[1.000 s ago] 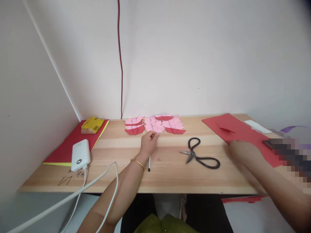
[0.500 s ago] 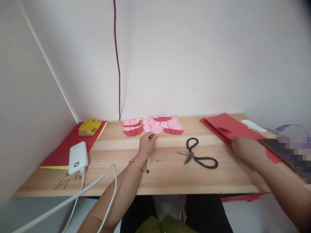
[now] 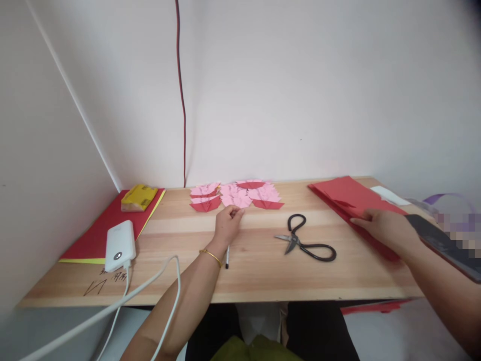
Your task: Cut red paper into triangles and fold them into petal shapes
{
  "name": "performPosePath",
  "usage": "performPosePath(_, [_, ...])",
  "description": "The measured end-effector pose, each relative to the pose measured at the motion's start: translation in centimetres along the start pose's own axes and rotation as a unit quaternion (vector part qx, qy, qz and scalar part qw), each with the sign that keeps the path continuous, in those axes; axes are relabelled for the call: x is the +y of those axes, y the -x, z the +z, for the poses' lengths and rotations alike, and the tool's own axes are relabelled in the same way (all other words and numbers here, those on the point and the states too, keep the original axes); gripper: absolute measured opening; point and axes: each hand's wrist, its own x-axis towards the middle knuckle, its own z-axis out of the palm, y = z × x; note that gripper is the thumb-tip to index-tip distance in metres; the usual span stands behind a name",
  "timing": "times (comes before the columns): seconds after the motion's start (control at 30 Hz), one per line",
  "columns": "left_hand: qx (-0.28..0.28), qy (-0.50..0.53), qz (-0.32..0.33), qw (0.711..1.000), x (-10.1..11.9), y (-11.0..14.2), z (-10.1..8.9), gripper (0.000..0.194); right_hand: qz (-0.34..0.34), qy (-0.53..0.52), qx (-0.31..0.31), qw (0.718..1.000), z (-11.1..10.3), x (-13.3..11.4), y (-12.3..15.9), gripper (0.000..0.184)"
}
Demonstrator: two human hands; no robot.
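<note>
My left hand [image 3: 228,223] rests on the table, fingers curled together at the lower edge of the pink paper cutouts [image 3: 235,194]. Whether a cutout is pinched in those fingers cannot be made out. Red folded paper pieces [image 3: 205,204] lie among the pink ones. Under my left wrist a pen [image 3: 227,258] is partly hidden. My right hand [image 3: 389,230] is closed on the near part of the red paper sheets [image 3: 338,190], thumb and fingers at their left edge. Black-handled scissors [image 3: 295,239] lie with blades apart between the two hands.
At left, a yellow packet [image 3: 139,197] and a white power bank [image 3: 120,245] with a cable sit on or by red and yellow sheets [image 3: 95,230]. A dark flat device [image 3: 443,245] lies at far right beside white paper [image 3: 389,194]. The wall borders the table [image 3: 263,281] behind.
My right hand has shifted its hold on the red sheets, and their lifted upper sheet now lies flatter. A loose red piece under the forearm no longer shows. My left hand stays put.
</note>
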Motion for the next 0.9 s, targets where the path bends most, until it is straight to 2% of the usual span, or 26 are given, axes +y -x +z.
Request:
performPosePath(0.1, [-0.001,0.000,0.005,1.000,0.1,0.0,0.0,0.016,-0.009,-0.004,-0.048,0.999,-0.9,-0.6,0.3,0.035])
performPosePath(0.23, [-0.002,-0.001,0.010,1.000,0.0,0.0,0.1,0.017,-0.052,-0.003,-0.006,0.999,-1.7,-1.4,0.2,0.023])
performPosePath(0.33, [0.001,-0.002,0.011,1.000,-0.1,-0.1,0.1,0.017,-0.082,-0.001,-0.006,0.997,-1.7,-1.8,-0.2,0.013])
performPosePath(0.43, [0.002,-0.007,0.011,1.000,-0.2,-0.1,0.0,0.017,-0.101,-0.027,0.002,0.994,-1.3,-1.8,-0.7,0.012])
performPosePath(0.73, [-0.003,-0.022,0.012,1.000,-0.3,-0.1,0.2,0.020,-0.053,-0.086,0.186,0.977,-1.7,-1.2,-1.6,0.020])
performPosePath(0.83, [-0.001,-0.020,0.016,1.000,-0.5,-0.2,0.2,0.020,-0.060,-0.103,0.251,0.961,-2.1,-1.6,-1.6,0.019])
performPosePath(0.9, [0.001,-0.017,0.015,1.000,-0.5,-0.2,0.2,0.021,-0.076,-0.119,0.270,0.952,-2.4,-2.2,-1.3,0.019])
